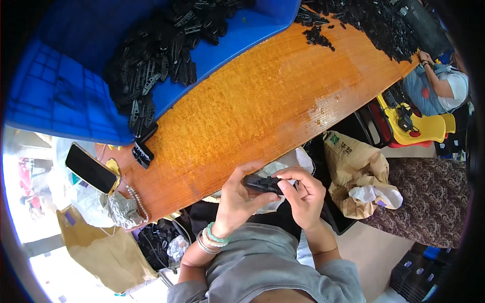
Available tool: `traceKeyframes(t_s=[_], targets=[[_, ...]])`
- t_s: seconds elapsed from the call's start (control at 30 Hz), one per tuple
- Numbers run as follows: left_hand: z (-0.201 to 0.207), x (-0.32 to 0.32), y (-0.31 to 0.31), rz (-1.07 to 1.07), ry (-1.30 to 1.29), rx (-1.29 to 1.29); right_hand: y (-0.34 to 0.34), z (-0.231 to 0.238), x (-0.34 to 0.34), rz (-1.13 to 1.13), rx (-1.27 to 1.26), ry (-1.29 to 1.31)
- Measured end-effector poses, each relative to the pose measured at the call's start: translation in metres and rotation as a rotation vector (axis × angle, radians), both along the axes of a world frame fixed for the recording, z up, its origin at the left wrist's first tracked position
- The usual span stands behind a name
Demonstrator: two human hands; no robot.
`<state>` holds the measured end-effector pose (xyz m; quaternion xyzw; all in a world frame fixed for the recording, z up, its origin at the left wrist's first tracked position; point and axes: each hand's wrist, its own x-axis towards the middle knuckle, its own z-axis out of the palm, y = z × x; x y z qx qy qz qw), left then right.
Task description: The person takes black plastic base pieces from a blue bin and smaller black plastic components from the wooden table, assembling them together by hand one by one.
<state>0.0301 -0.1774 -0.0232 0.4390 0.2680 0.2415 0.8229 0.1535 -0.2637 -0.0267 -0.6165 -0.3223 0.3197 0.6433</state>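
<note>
My left hand [235,202], with green and white bangles at its wrist, grips a small long black plastic part [259,184] between thumb and fingers. My right hand [306,198] pinches the part's right end; whether it holds a second, smaller piece there is hidden. Both hands are just off the near edge of the wooden table [222,111], above my lap. A large blue crate [55,96] lies tipped toward me at the far left, with a heap of similar black plastic parts [151,65] spilling to its lip. A few parts [143,150] rest on the table below it.
A dark pile of small black pieces [374,28] covers the far right. A phone [91,167] and a bead string [137,202] sit at the left end. Brown paper bags [353,166] stand right and lower left. Another person [439,83] sits beyond a yellow chair [419,126].
</note>
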Motion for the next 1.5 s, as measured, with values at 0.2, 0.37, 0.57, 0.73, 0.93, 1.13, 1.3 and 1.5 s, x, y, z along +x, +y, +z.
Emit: traceKeyframes(t_s=[0.2, 0.37, 0.57, 0.73, 0.93, 1.13, 1.3, 1.5], targets=[[-0.008, -0.003, -0.002, 0.037, 0.209, 0.186, 0.005, -0.007, 0.004, 0.028, 0.080, -0.297], [-0.005, -0.003, 0.002, 0.011, 0.217, 0.113, 0.009, -0.011, 0.004, 0.035, 0.076, -0.290], [-0.004, -0.006, 0.006, 0.006, 0.153, 0.078, 0.012, -0.014, 0.009, 0.052, 0.090, -0.551], [-0.014, -0.012, 0.003, 0.077, 0.181, 0.199, 0.015, -0.011, 0.000, 0.033, 0.072, -0.394], [-0.007, -0.020, 0.006, 0.048, 0.230, 0.269, 0.012, -0.020, -0.001, 0.194, -0.059, -0.262], [-0.021, -0.049, 0.054, 0.610, 0.764, 0.978, -0.008, -0.043, 0.019, 0.352, -0.348, -0.298], [-0.042, -0.113, 0.117, 0.883, 1.326, 1.383, 0.001, -0.047, 0.024, 0.385, -0.231, -0.233], [-0.067, -0.160, 0.134, 0.873, 1.207, 1.159, 0.076, -0.025, 0.145, -0.199, -0.066, -0.481]])
